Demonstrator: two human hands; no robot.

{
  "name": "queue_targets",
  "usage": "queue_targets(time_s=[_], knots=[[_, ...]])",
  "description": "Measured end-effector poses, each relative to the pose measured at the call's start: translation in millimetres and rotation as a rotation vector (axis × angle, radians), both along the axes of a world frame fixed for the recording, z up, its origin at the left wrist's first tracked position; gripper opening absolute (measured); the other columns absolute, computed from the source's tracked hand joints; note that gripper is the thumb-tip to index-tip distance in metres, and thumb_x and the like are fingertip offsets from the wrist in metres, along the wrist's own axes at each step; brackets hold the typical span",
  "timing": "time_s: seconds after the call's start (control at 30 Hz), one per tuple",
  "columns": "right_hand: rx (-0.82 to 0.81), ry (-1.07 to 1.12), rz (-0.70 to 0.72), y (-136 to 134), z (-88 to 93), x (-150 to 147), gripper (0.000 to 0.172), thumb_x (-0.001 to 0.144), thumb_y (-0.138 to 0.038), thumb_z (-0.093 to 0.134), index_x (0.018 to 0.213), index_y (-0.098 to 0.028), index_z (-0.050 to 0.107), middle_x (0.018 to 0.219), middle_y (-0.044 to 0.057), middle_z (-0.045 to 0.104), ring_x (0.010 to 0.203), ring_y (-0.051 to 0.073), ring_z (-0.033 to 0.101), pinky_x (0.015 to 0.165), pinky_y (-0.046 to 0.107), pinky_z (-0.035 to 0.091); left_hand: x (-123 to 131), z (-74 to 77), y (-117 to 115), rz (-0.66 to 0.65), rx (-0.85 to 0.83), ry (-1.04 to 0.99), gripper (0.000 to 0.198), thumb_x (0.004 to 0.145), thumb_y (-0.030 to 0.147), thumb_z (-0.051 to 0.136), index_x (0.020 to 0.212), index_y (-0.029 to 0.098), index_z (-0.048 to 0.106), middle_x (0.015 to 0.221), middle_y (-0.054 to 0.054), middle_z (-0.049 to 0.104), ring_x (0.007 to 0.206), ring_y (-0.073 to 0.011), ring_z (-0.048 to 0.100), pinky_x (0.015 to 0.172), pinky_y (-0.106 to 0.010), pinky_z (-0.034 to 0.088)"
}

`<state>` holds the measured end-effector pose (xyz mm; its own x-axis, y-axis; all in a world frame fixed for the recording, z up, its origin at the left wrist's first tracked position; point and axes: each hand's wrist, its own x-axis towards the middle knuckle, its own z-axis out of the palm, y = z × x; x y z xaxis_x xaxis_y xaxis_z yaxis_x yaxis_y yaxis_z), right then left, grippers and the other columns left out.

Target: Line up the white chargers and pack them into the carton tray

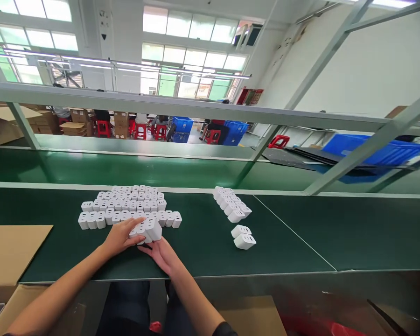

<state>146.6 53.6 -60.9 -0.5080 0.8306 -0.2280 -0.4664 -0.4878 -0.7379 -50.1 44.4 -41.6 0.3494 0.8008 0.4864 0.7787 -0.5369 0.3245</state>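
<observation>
Between the two hands is a small cluster of white, round-cornered, plastic-looking blocks (149, 228), its long axis seemingly slanting up rightward. The left hand (123, 234) grips it from the left, fingers over the top, thumb on the near side; the right hand (165, 255) is under its right end, fingers partly hidden, their closure impossible to tell. Just beyond stand packed rows of matching white blocks (126, 205) on a flat, dark green worktop (203, 256).
</observation>
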Motion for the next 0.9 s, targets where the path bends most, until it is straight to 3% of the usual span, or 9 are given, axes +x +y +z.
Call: queue_targets(time_s=[0.17, 0.4, 0.67, 0.83, 0.9], knots=[[0.046, -0.081, -0.116, 15, -4.7, -7, 0.053, 0.065, -0.045, 0.084, 0.111, -0.022, 0.070, 0.114, 0.008, 0.071, 0.105, 0.027, 0.064, 0.084, 0.040, 0.055, -17, 8.5, -6, 0.027, -0.046, 0.144, 0.054, 0.095, 0.063, 0.047, 0.136, 0.028, 0.056, 0.104, -0.004, 0.073, 0.081, -0.0181, 0.070, 0.070, -0.026, 0.052], [0.051, -0.088, -0.091, 8, -5.9, -1, 0.053, 0.068, -0.034, 0.083, 0.117, -0.022, 0.066, 0.106, 0.007, 0.073, 0.090, 0.023, 0.071, 0.083, 0.039, 0.054, -47, 16.3, -14, 0.033, -0.034, 0.302, 0.055, 0.096, 0.064, 0.045, 0.131, 0.026, 0.061, 0.101, -0.006, 0.072, 0.080, -0.0196, 0.070, 0.069, -0.027, 0.051], [0.055, -0.030, -0.003, 7, -10.3, 13, 0.064, 0.063, -0.016, 0.076, 0.125, -0.024, 0.066, 0.122, 0.008, 0.070, 0.096, 0.023, 0.068, 0.086, 0.040, 0.054, -93, 4.0, -23, 0.105, -0.064, 0.388, 0.057, 0.095, 0.067, 0.044, 0.129, 0.026, 0.064, 0.099, -0.007, 0.071, 0.088, -0.0203, 0.068, 0.076, -0.028, 0.049], [0.133, -0.147, -0.002, 4, -17.7, 7, 0.054, 0.068, -0.026, 0.070, 0.122, -0.024, 0.068, 0.121, 0.009, 0.068, 0.076, 0.018, 0.066, 0.063, 0.031, 0.053, -111, 5.2, -25, 0.140, 0.007, 0.422, 0.056, 0.095, 0.064, 0.046, 0.130, 0.024, 0.064, 0.096, -0.008, 0.072, 0.086, -0.0207, 0.067, 0.078, -0.031, 0.049], [0.170, -0.216, 0.001, 1, -17.2, 4, 0.054, 0.069, -0.024, 0.067, 0.123, -0.025, 0.067, 0.122, 0.007, 0.066, 0.078, 0.018, 0.064, 0.064, 0.031, 0.053, -116, 7.7, -25, 0.146, 0.040, 0.430, 0.054, 0.094, 0.063, 0.049, 0.128, 0.024, 0.065, 0.097, -0.009, 0.072, 0.088, -0.0214, 0.066, 0.080, -0.032, 0.049]])
